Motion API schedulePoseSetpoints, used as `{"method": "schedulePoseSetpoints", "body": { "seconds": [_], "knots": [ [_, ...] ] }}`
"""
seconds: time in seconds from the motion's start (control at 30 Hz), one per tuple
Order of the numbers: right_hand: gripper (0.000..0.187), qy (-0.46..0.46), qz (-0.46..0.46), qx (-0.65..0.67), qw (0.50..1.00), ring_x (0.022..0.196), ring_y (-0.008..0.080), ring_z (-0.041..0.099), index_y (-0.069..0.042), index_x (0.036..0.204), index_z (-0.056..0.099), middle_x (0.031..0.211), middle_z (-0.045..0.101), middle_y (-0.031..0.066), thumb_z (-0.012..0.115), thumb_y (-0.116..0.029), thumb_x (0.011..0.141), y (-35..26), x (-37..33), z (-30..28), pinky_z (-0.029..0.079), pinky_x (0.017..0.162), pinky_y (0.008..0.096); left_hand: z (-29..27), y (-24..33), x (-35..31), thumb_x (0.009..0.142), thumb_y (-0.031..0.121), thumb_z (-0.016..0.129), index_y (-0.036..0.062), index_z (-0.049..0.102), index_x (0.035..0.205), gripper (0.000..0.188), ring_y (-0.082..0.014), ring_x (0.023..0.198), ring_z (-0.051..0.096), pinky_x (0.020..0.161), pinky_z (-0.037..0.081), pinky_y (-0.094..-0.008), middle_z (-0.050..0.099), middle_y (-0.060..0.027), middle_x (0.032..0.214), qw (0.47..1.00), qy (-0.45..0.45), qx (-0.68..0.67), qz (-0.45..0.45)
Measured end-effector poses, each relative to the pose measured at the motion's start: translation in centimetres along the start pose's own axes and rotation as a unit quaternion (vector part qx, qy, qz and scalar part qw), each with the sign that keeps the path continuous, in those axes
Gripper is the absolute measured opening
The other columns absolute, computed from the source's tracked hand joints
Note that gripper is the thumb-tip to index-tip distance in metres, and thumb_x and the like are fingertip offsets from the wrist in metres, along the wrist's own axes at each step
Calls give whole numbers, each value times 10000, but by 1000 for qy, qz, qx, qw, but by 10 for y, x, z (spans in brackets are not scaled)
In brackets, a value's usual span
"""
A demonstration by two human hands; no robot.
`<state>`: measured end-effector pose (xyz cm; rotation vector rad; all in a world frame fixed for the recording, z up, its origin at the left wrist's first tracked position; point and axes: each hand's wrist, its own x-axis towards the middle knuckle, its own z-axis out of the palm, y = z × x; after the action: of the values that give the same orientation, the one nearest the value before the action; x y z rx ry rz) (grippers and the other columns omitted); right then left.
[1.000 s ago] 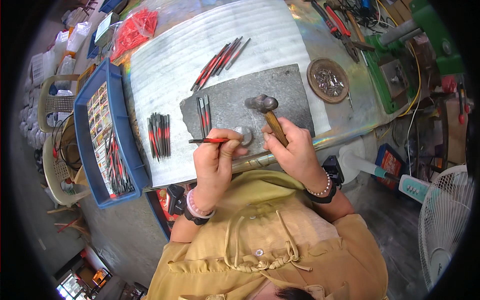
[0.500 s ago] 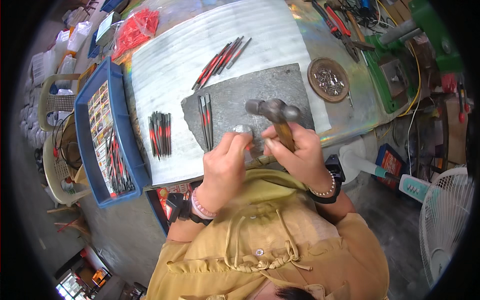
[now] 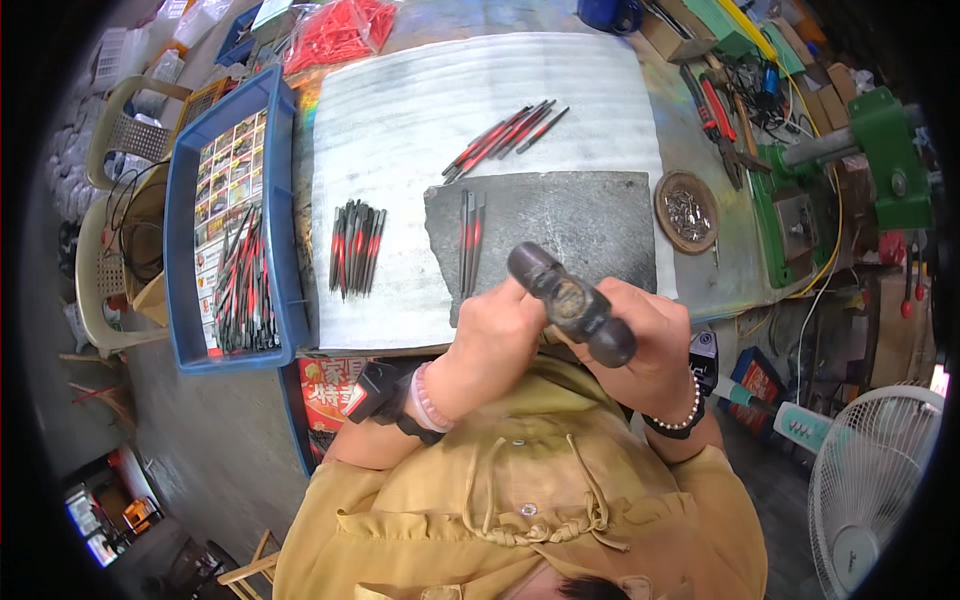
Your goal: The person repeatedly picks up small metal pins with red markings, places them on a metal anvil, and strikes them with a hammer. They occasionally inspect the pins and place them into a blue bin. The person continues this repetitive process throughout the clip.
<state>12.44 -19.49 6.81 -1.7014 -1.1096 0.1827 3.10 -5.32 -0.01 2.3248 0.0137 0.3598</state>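
Note:
My right hand (image 3: 645,345) grips a ball-peen hammer (image 3: 572,305), its dark metal head raised above the near edge of a grey stone slab (image 3: 590,225). Close beside it, my left hand (image 3: 495,340) is closed, fingers curled in; whatever it holds is hidden behind the hand and hammer head. A few slim black-and-red rods (image 3: 471,242) lie side by side on the slab's left part. More such rods form a slanted pile (image 3: 500,142) past the slab's far edge. A neat row of them (image 3: 356,248) rests on the white sheet (image 3: 385,120) to the left.
A blue tray (image 3: 180,280) with many rods stands at the left. On the right are a round dish of small metal pieces (image 3: 687,212), pliers (image 3: 722,130) and a green machine (image 3: 790,235). A bag of red pieces (image 3: 340,35) lies far left; a fan (image 3: 870,480) stands lower right.
The hammer has risen from the slab toward me, its head now overlapping my hands. My left hand has turned, hiding its fingertips and the reddish bit at them. The whole view has shifted.

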Motion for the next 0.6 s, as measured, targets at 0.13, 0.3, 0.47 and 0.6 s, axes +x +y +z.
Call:
{"method": "schedulePoseSetpoints", "body": {
  "seconds": [0.13,0.3,0.47,0.6],
  "knots": [
    [141,-7,14,-30,999,583,158,590,-11,939,627,725,618,60,699,-10,818,0,-5,-2,466,555,248,-3,4,6,730,-28,598,36,576,971,250,-336,709,625,551,511,-405,567,-145,880,996,69,-35,42],
    [358,-5,139,86,987,835,271,694,14,1207,509,950,661,161,653,-28,882,-15,-19,-19,530,710,313,-3,0,10,763,-34,581,37,543,958,210,-326,689,616,548,496,-399,539,-121,849,997,62,-1,47],
    [428,-98,143,-43,984,875,288,698,24,1271,491,1062,662,208,654,-21,878,-32,-39,-43,543,720,344,-2,-3,10,762,-55,567,50,540,937,206,-328,663,607,536,482,-409,521,-124,830,997,58,-7,49],
    [399,-108,127,-128,978,828,277,698,37,1228,526,1043,673,187,665,-10,856,-44,-38,-50,546,711,346,-2,-4,9,750,-63,562,54,541,938,223,-331,662,606,533,481,-409,525,-123,832,997,53,-16,45]
  ]
}}
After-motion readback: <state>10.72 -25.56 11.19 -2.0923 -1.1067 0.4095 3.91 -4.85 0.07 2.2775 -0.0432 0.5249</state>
